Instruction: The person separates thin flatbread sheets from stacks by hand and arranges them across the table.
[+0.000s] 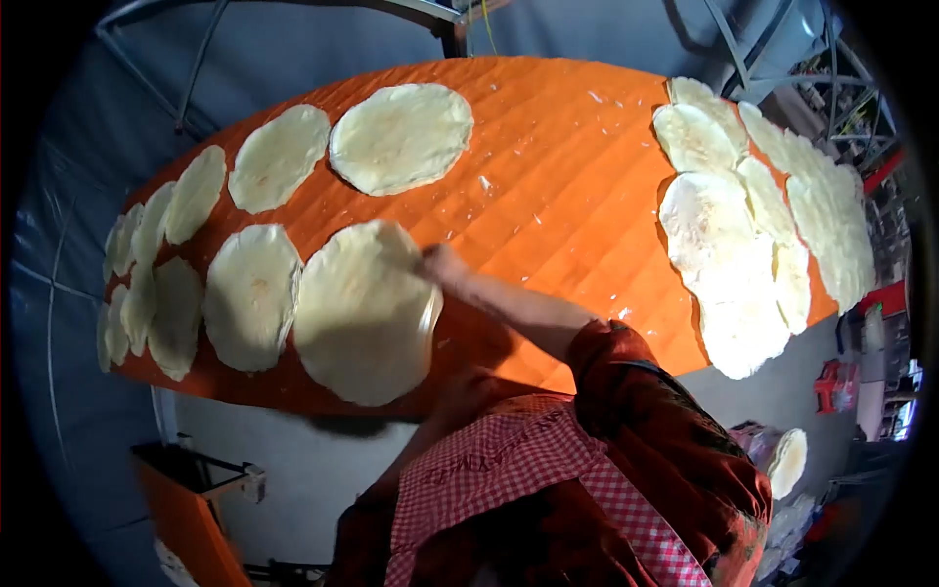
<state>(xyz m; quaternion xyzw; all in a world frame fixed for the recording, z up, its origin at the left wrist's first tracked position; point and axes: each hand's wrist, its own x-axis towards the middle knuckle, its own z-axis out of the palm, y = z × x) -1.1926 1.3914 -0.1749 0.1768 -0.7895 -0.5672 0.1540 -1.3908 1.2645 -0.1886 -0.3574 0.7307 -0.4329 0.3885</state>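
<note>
A large round flatbread (364,323) lies near the front edge of the orange-covered table (558,186). My right hand (446,266) is at this bread's upper right edge, its fingers blurred, so I cannot make out whether they grip the rim. Below, my left hand (471,387) is low at the table's front edge, beside the bread's lower right side. Deep shadow hides its fingers. Another pale flatbread (251,296) sits just left of the large one, and a thick round flatbread (401,139) lies behind it.
More flatbreads (279,158) continue in two rows toward the left end. Overlapping flatbreads (709,220) cover the right end, one hanging slightly over the front edge. White crumbs dot the orange cover. Metal frame poles (203,59) stand behind, and a red stool (836,385) is at right.
</note>
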